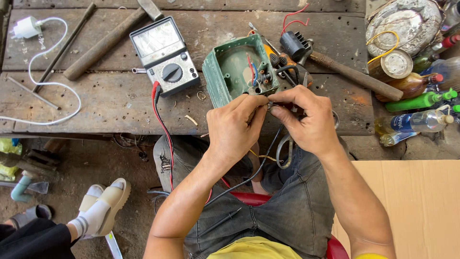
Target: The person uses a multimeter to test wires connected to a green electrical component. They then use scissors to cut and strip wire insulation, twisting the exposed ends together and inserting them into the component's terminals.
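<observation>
My left hand [235,125] and my right hand [306,115] meet at the front edge of the wooden workbench [110,100]. The fingertips of both pinch a small wire end or part [269,104] between them; it is too small to name. Just behind my fingers lies a green open casing [229,72] with red and blue wires [252,71] inside. A black cable [262,163] hangs from my hands down over my lap. An analogue multimeter [165,56] sits left of the casing, its red lead [163,129] trailing off the bench.
A hammer [103,44] and thin metal rods lie at the back left, beside a white charger and cable [28,29]. Another hammer handle [357,76] lies at right. Bottles and tins [417,100] crowd the right edge. Another person's sandalled foot [103,206] rests at lower left.
</observation>
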